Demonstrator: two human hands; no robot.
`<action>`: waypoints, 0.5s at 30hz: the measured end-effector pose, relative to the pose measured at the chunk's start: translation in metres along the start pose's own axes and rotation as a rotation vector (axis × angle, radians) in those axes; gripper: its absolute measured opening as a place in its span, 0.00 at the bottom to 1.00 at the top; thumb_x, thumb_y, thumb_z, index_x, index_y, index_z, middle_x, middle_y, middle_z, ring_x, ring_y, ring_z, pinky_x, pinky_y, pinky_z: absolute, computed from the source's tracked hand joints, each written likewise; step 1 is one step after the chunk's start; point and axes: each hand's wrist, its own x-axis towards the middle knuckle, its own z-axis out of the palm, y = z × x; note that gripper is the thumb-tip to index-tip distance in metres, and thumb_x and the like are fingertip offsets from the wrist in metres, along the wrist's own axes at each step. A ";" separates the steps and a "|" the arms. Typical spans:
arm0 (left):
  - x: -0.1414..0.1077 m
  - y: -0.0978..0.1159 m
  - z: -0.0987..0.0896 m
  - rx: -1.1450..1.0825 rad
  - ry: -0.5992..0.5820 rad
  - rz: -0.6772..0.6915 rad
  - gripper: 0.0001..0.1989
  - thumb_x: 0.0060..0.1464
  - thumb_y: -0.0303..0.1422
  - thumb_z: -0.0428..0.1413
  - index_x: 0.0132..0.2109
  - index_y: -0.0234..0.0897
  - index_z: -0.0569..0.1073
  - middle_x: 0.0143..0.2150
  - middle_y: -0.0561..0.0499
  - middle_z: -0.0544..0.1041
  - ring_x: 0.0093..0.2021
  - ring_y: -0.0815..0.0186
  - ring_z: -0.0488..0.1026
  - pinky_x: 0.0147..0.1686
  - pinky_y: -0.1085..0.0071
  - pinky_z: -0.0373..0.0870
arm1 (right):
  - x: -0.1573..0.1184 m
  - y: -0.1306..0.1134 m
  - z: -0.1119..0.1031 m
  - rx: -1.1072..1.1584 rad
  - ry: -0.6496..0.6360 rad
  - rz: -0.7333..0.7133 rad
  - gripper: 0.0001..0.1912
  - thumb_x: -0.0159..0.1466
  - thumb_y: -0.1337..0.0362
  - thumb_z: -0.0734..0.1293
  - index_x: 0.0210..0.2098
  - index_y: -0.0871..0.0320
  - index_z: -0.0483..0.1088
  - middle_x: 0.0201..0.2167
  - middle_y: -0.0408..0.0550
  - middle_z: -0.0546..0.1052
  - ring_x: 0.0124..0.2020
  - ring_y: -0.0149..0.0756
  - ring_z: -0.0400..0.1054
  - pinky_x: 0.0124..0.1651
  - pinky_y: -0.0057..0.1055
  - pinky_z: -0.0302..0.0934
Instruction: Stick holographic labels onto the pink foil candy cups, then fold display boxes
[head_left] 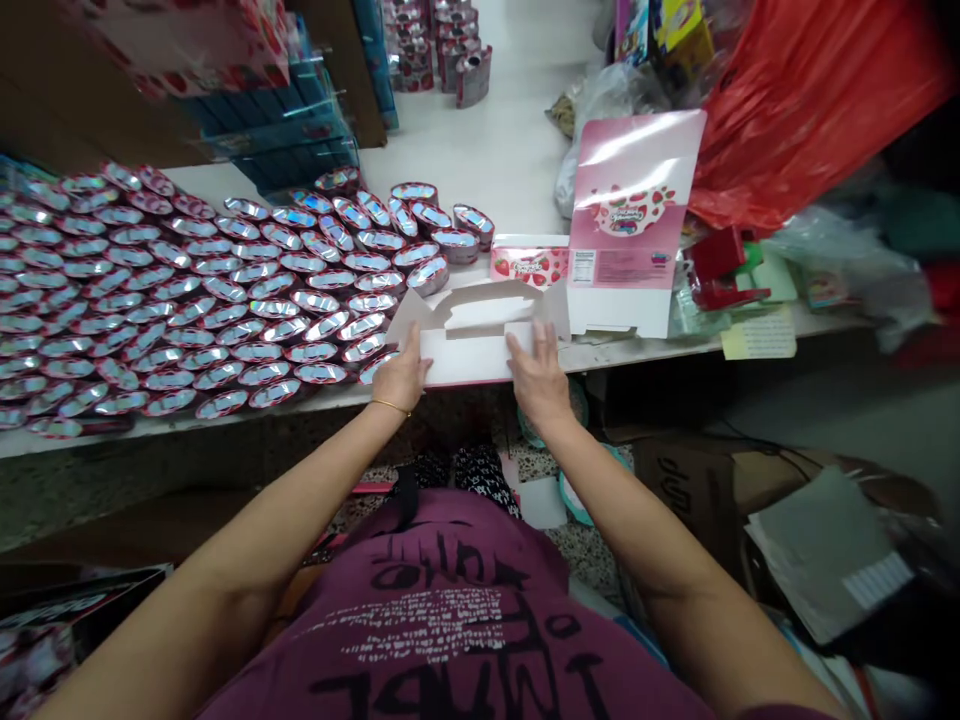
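A partly folded cardboard box (471, 358), white on the inside, lies at the table's front edge with its flaps raised. My left hand (399, 375), with a thin bracelet at the wrist, grips its left end. On its right end my right hand (541, 378) holds the wall, thumb inside and fingers along the side flap. Just behind stands a pink box (529, 264) printed with strawberries. To the right is another pink box with its tall printed lid (636, 200) raised. Many small foil-topped packs (300, 270) crowd the table left of my hands.
Stacked blue packs (289, 130) and a strawberry-print box (202, 45) stand at the back left. More packs (435, 50) are stacked at the back. On the right lie a red plastic bag (810, 100), a red tape dispenser (720, 270) and a yellow paper note (759, 336).
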 end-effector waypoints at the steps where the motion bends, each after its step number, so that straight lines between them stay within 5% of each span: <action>1: 0.000 0.001 0.000 0.037 -0.014 0.033 0.27 0.56 0.36 0.46 0.62 0.40 0.50 0.42 0.43 0.74 0.39 0.59 0.72 0.39 0.65 0.66 | -0.002 0.000 0.001 -0.033 -0.022 -0.033 0.23 0.62 0.66 0.57 0.57 0.57 0.57 0.63 0.56 0.46 0.63 0.57 0.37 0.51 0.51 0.57; 6: -0.018 0.011 -0.005 0.188 0.074 0.180 0.20 0.57 0.31 0.41 0.55 0.46 0.64 0.65 0.49 0.51 0.53 0.52 0.63 0.44 0.56 0.62 | -0.002 0.004 0.007 -0.151 -0.077 -0.135 0.25 0.60 0.61 0.62 0.55 0.65 0.59 0.63 0.59 0.47 0.63 0.58 0.30 0.56 0.53 0.49; 11: -0.036 0.044 -0.003 0.233 0.191 0.274 0.30 0.52 0.41 0.51 0.60 0.40 0.57 0.67 0.49 0.42 0.64 0.45 0.35 0.55 0.50 0.49 | 0.004 0.012 0.002 -0.212 -0.085 -0.230 0.28 0.61 0.60 0.61 0.56 0.70 0.57 0.61 0.60 0.53 0.62 0.56 0.38 0.59 0.49 0.44; 13: -0.033 0.052 -0.004 0.228 0.161 0.208 0.39 0.46 0.46 0.55 0.62 0.40 0.52 0.67 0.45 0.40 0.64 0.41 0.35 0.55 0.46 0.46 | 0.005 0.019 -0.001 -0.226 -0.090 -0.269 0.28 0.61 0.60 0.60 0.57 0.69 0.56 0.60 0.59 0.55 0.61 0.54 0.43 0.59 0.47 0.44; 15: -0.029 0.054 -0.008 0.232 0.093 0.099 0.40 0.44 0.47 0.56 0.62 0.46 0.51 0.67 0.44 0.37 0.62 0.39 0.45 0.53 0.43 0.50 | 0.005 0.027 -0.003 -0.235 -0.087 -0.306 0.27 0.62 0.60 0.59 0.57 0.69 0.56 0.59 0.58 0.57 0.60 0.52 0.46 0.60 0.46 0.43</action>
